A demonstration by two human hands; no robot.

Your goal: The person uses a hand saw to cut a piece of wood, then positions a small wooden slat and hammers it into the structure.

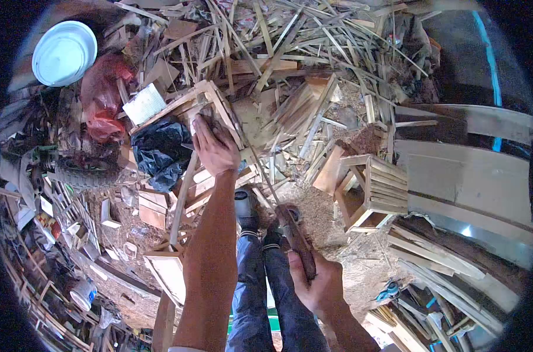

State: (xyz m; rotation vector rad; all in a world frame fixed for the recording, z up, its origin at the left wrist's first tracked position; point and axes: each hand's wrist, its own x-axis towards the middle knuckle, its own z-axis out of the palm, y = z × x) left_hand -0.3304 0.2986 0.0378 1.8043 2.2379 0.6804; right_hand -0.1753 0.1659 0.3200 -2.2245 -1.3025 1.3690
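Observation:
My right hand (316,281) is wrapped round the brown wooden handle of a hand saw (294,234). Its thin blade points up and to the left, seen almost edge-on, and runs past the right side of a wooden frame (226,114). On that frame my left hand (216,146) lies with fingers stretched forward and nothing plainly gripped; what is under the palm is hidden. A black plastic bag (161,154) sits just left of the left hand.
Scrap wood strips (266,41) are heaped at the back. A slatted wooden box (375,190) stands to the right, near large boards (460,176). At the left are a red bag (105,97), a white basin (65,54) and a tyre (87,170). Sawdust covers the floor.

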